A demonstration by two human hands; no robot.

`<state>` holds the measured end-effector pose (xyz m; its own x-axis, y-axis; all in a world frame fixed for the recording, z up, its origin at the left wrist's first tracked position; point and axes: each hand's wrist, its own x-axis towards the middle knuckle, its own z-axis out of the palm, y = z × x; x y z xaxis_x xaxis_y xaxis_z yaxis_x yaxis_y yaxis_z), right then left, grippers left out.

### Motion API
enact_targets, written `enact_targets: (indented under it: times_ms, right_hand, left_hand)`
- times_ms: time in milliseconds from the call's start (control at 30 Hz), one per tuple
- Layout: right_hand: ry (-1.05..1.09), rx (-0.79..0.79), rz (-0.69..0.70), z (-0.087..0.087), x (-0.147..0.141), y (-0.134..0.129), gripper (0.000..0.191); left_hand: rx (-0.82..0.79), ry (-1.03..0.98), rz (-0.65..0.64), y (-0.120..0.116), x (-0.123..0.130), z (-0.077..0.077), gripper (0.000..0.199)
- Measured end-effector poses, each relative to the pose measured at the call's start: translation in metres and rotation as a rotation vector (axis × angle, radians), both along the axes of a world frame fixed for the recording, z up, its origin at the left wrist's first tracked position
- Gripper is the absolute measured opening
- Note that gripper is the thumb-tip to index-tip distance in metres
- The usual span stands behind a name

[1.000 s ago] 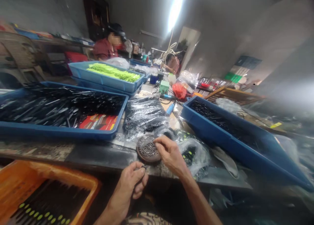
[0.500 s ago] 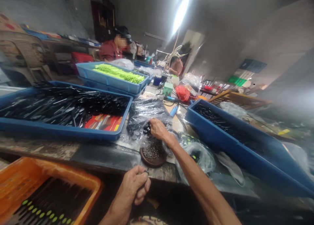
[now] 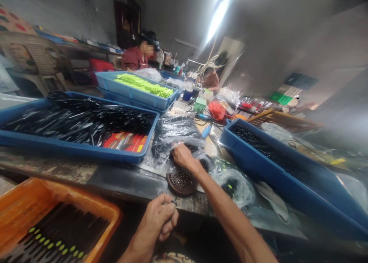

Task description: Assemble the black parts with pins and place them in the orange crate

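Near the table's front edge, my left hand (image 3: pixel 161 217) is closed, with a small black piece (image 3: pixel 173 203) pinched between thumb and forefinger. My right hand (image 3: pixel 183 156) reaches across to the mouth of a clear plastic bag (image 3: pixel 176 131) of black parts. Its fingers are bent together, their tips hidden among plastic and dark parts, so what they grip cannot be made out. Just below that wrist sits a round brown dish (image 3: pixel 181 192) holding many small metal screws (image 3: pixel 182 177). Beside the right forearm lies another clear bag (image 3: pixel 240 188) with black and green pieces.
Blue trays of black parts stand left (image 3: pixel 71 150) and right (image 3: pixel 276 175). An orange crate (image 3: pixel 113 221) of black pieces with green dots is at lower left. Behind are a tray of bright green pieces (image 3: pixel 143 85), a blue-handled tool (image 3: pixel 206 131) and two people.
The view has shifted slightly, so the scene sits further right. My right hand has moved lower and deeper into the bag's mouth. My left hand keeps its pinch on the small black piece.
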<state>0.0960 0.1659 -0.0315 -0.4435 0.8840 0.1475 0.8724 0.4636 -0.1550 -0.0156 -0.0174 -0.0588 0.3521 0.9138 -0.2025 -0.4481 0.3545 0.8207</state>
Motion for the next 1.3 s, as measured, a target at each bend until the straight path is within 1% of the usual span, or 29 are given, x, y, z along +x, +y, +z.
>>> enact_targets:
  times_ms: [67,167,267,367,500,567,633,667,733,867,1000,1100,1200,1300]
  right_hand:
    - [0.041,-0.025,-0.005,-0.002,0.002,-0.002,0.019]
    - [0.156,-0.051,-0.009,-0.001,0.003,-0.005,0.020]
    - [0.339,-0.090,-0.018,0.003,0.003,-0.003,0.020]
    - [0.565,-0.151,-0.037,0.009,0.003,0.000,0.019]
    - [0.869,-0.266,-0.078,0.014,0.004,0.002,0.027]
    - [0.988,-0.343,-0.106,0.013,0.005,0.002,0.019]
    - [1.090,-0.420,-0.148,0.010,0.006,0.004,0.006]
    - [1.138,-0.452,-0.175,0.008,0.006,0.005,0.004]
    - [1.223,-0.503,-0.230,0.004,0.006,0.008,0.013]
    - [1.331,-0.554,-0.302,0.000,0.007,0.011,0.020]
    - [1.360,-0.535,-0.307,0.002,0.006,0.006,0.015]
    - [1.358,-0.505,-0.279,0.007,0.005,0.000,0.011]
    - [1.370,-0.482,-0.251,0.016,0.005,-0.008,0.013]
    - [1.400,-0.496,-0.224,0.025,0.008,-0.026,0.010]
  left_hand:
    - [0.004,0.005,-0.003,-0.001,0.000,0.001,0.022]
    - [0.009,0.026,0.003,-0.001,0.001,0.002,0.023]
    - [0.024,0.042,0.011,-0.002,0.000,0.002,0.024]
    - [0.043,0.048,0.017,-0.002,-0.001,0.001,0.024]
    - [0.050,0.064,0.020,-0.001,-0.001,0.001,0.026]
    - [0.048,0.077,0.021,0.000,0.000,0.002,0.027]
    - [0.048,0.076,0.019,0.000,0.001,0.002,0.027]
    - [0.049,0.073,0.016,0.000,0.001,0.002,0.026]
    - [0.046,0.074,0.010,0.000,0.001,0.001,0.025]
    - [0.042,0.108,0.011,0.002,0.001,-0.003,0.027]
    - [0.051,0.131,0.009,0.003,0.001,-0.004,0.028]
    - [0.046,0.150,0.044,0.001,0.002,0.003,0.030]
    - [0.036,0.167,0.083,0.000,0.001,0.012,0.032]
    - [0.053,0.187,0.090,0.000,0.000,0.017,0.032]
